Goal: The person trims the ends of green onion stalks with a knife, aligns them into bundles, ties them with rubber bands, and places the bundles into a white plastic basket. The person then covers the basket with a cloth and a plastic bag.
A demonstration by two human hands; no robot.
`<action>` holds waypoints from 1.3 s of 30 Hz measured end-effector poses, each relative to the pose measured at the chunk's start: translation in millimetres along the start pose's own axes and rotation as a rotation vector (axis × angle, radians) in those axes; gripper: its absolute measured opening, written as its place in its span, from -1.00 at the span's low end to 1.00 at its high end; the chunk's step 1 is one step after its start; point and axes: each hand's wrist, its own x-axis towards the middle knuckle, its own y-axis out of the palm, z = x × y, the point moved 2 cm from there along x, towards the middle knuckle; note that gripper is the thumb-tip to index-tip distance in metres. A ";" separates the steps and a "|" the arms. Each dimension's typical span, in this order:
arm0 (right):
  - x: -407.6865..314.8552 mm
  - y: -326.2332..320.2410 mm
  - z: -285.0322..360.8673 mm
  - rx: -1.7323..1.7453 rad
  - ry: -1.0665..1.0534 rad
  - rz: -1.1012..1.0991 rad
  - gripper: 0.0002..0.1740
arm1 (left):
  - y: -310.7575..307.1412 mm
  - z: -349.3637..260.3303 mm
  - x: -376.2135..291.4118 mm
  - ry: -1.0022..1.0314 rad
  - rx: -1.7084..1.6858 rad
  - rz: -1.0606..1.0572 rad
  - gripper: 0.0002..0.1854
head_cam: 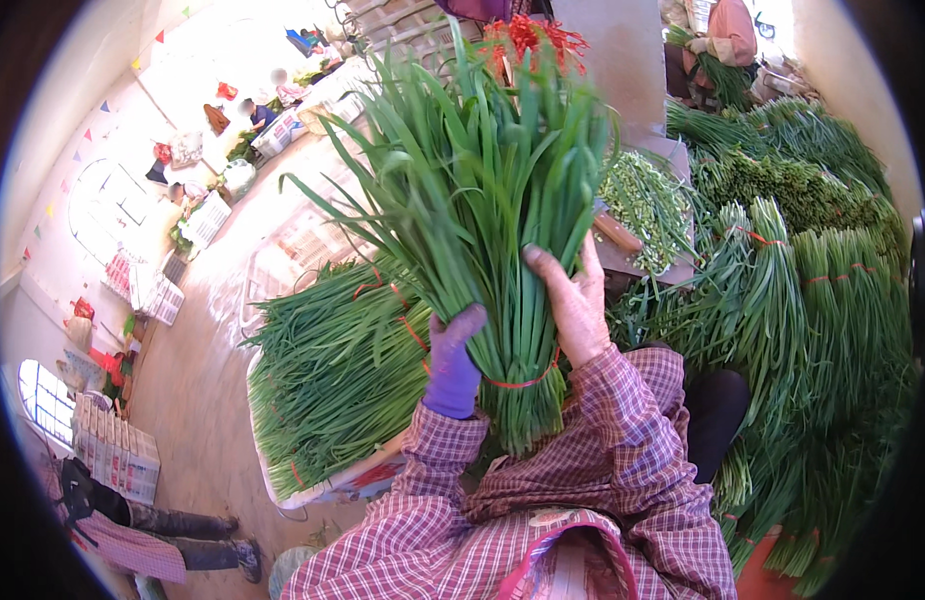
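My left hand (pixel 456 360), in a purple glove, and my bare right hand (pixel 575 300) clasp a large bunch of garlic chives (pixel 500 225) from both sides. A red tie circles the bunch low down, near its cut ends, which point towards my lap; the leaves fan out away from me. To the left, a crate (pixel 342 480) is heaped with tied bunches of chives (pixel 342 375). Right of my right hand, a knife with a wooden handle (pixel 618 231) lies on a board (pixel 684 217) beside chopped stem pieces (pixel 642 195).
Tied chive bunches (pixel 762 277) are piled along the right side. Red ties (pixel 534 41) hang beyond the held bunch. A co-worker (pixel 721 45) holds greens at the upper right. Another person's legs (pixel 192 532) show at the lower left, near stacked crates (pixel 117 450). More people sit farther off.
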 end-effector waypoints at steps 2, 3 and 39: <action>5.0 -17.5 -3.2 0.074 0.057 -0.041 -0.45 | -10.6 7.4 8.2 -0.038 -0.077 0.020 -0.43; 8.1 -21.7 -6.8 0.109 0.049 -0.058 -0.46 | -14.1 6.0 10.7 -0.052 -0.110 0.030 -0.39; -23.0 -82.8 27.3 -0.899 -0.271 -0.109 -0.61 | 27.5 -1.4 -1.3 -0.032 0.042 -0.080 -0.60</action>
